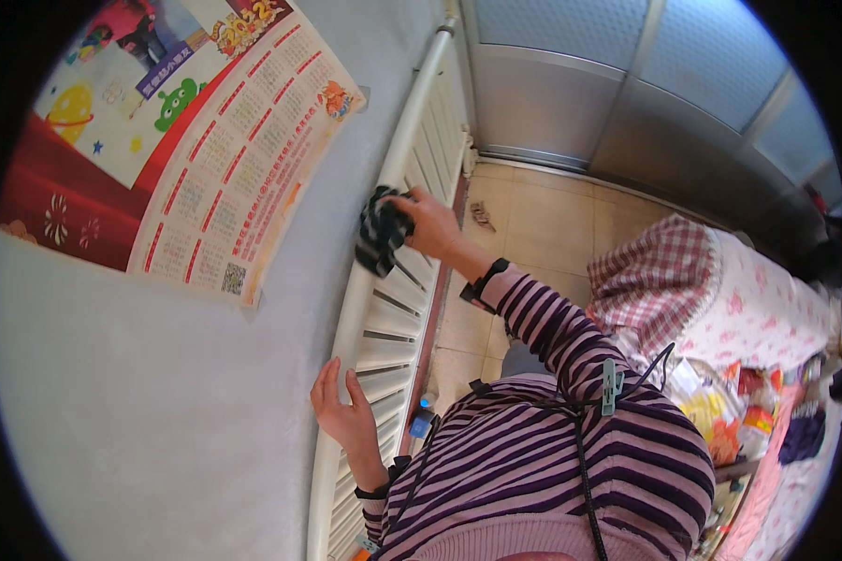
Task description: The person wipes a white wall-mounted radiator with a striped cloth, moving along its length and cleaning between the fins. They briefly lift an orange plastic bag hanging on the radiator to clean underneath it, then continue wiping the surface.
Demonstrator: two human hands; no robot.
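Note:
My right hand (431, 224) grips a dark cloth with pale stripes (379, 231), which drapes over the top rail of a white radiator (356, 308). Its thumb and fingers pinch the cloth from the room side. Lower down, my left hand (345, 407) rests at the same rail with its fingers spread and nothing in them; whether the fingertips press on the rail or the wall, I cannot tell. The radiator's fins run below the rail, along the wall.
A printed wall calendar (203, 168) hangs left of the radiator. Metal-framed sliding doors (540, 105) stand beyond its far end. Right of me are a checked cloth (652, 273) over a flowered cover and a heap of packets (723, 407). A blue box (421, 425) stands low beside the radiator.

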